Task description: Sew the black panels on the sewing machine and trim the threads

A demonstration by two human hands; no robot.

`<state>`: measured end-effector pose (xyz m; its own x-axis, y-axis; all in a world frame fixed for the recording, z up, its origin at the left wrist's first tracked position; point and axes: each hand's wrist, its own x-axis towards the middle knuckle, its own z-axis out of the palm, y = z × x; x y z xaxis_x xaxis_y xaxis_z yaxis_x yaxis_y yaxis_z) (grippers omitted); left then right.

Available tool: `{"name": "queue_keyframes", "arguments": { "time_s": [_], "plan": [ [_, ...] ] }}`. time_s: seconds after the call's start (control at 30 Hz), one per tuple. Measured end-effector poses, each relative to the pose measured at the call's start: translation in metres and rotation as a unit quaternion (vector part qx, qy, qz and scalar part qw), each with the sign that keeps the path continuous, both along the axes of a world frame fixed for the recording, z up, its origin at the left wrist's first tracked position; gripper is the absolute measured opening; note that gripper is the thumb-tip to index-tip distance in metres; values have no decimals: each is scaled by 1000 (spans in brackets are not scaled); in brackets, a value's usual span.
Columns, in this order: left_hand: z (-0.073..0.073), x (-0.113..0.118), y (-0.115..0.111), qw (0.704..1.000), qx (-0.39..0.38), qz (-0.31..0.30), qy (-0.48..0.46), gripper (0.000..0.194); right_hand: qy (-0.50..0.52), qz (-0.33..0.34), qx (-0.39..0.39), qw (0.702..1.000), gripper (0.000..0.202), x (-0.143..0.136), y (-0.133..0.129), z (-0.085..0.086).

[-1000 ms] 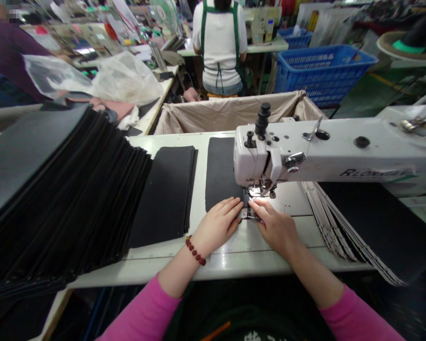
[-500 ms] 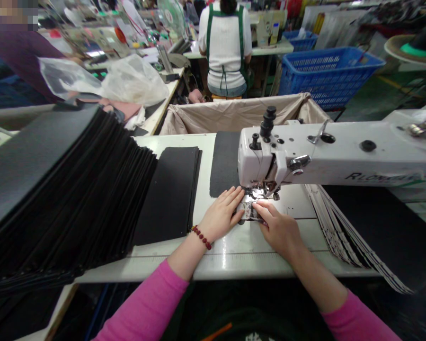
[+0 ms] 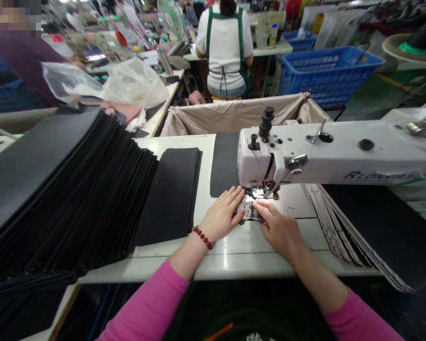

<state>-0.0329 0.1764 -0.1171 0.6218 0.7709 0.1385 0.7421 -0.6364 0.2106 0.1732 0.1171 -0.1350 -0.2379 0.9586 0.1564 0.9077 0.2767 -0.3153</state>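
My left hand (image 3: 222, 213) lies flat with its fingers stretched out, the fingertips at the near edge of a black sheet (image 3: 224, 163) and beside the presser foot. The sheet runs partly behind the head of a white sewing machine (image 3: 257, 163). My right hand (image 3: 279, 232) rests just right of the metal plate (image 3: 247, 210) below the needle area, its index finger reaching onto the plate. Its fingers are loosely bent, and no held object shows in them. The hands are slightly apart, on either side of the plate.
A tall stack of black sheets (image 3: 102, 203) leans on the left, with a smaller pile (image 3: 172, 194) beside it. More black pieces with pale edges (image 3: 379, 227) lie right, under the machine arm. Beyond the table are a cloth-lined bin (image 3: 199, 116), a blue crate (image 3: 326, 71) and a co-worker (image 3: 224, 57).
Both hands and the black sheet stay in almost the same place. The view has shifted very slightly, and the co-worker's arms ahead have moved a little.
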Motion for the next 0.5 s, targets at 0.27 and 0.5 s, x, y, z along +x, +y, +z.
{"name": "queue_keyframes", "arguments": {
  "time_s": [0.27, 0.5],
  "plan": [
    [0, 1, 2, 1000, -4, 4, -3, 58, 0, 5, -4, 1000, 54, 0, 1, -3],
    [-1, -1, 1, 1000, 7, 1, 4, 56, 9, 5, -10, 1000, 52, -1, 1, -2]
  ]
}}
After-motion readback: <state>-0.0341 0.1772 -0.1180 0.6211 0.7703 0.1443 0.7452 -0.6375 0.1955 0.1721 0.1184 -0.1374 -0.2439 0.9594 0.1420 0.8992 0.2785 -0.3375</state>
